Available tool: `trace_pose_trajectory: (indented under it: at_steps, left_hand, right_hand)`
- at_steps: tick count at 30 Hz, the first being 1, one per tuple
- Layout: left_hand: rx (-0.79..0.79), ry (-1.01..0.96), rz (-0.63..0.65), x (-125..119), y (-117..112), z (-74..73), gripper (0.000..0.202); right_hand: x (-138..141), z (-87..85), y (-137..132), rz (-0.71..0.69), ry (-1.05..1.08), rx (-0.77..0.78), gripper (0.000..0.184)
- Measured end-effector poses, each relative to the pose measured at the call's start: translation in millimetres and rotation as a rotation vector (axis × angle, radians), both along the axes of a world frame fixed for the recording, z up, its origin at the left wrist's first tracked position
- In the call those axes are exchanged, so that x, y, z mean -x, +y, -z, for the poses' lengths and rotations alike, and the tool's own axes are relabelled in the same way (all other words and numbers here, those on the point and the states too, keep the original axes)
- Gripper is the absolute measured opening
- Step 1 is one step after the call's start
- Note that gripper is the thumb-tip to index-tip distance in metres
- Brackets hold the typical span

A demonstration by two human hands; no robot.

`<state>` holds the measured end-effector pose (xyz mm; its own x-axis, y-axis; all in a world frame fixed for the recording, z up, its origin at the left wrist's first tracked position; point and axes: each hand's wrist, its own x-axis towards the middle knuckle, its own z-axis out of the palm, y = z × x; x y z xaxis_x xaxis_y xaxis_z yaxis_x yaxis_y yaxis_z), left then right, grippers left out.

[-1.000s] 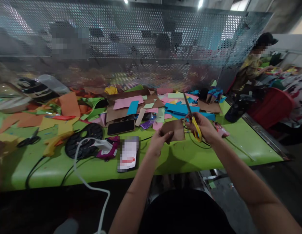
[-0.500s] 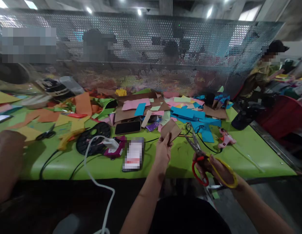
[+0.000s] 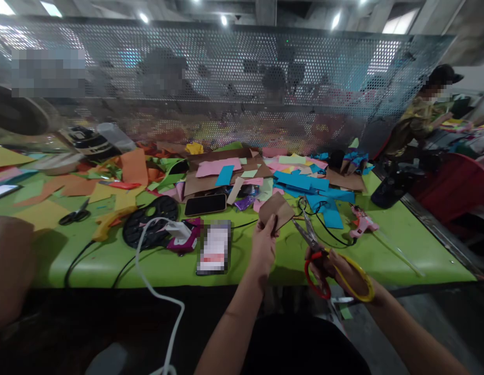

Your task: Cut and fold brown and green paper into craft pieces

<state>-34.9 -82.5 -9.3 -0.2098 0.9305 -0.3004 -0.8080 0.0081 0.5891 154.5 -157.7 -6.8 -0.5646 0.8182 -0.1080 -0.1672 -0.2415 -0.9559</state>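
Note:
Between thumb and fingers, my left hand (image 3: pixel 265 242) pinches a small piece of brown paper (image 3: pixel 276 208) above the green table. My right hand (image 3: pixel 333 268) has its fingers in the handles of a pair of scissors (image 3: pixel 310 234), one loop red and the other yellow. The blades are parted and point up and left, with their tips close to the right edge of the brown paper. Beyond both hands lie blue paper strips (image 3: pixel 296 179) and a brown sheet (image 3: pixel 202 179) with pink, blue and pale green pieces on it.
A phone with a lit screen (image 3: pixel 214 247), a dark phone (image 3: pixel 205 204), a black round tray (image 3: pixel 150 221) and a yellow glue gun (image 3: pixel 112 221) are left of my hands. A pink glue gun (image 3: pixel 362 224) is on the right. Another person's arm (image 3: pixel 11 265) shows at far left.
The brown paper and my left hand have shifted slightly right and down. My right hand and the scissors have moved a little left, so the blades are closer to the paper.

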Motion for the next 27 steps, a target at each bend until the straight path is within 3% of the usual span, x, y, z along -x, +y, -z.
trace_pose_trajectory:
  at_steps: [8,14,27]
  left_hand:
    - [-0.101,0.082,0.018,-6,-6,15.2,0.035]
    - [-0.11,0.054,0.012,-5,-6,19.8,0.034]
    - [-0.139,-0.024,-0.005,-8,-3,26.9,0.036]
  right_hand:
    - [12,-7.3,-4,0.104,0.059,-0.006,0.052]
    - [15,-2.6,-8,0.144,0.106,-0.024,0.039]
    - [16,0.5,-11,0.177,0.076,0.017,0.041]
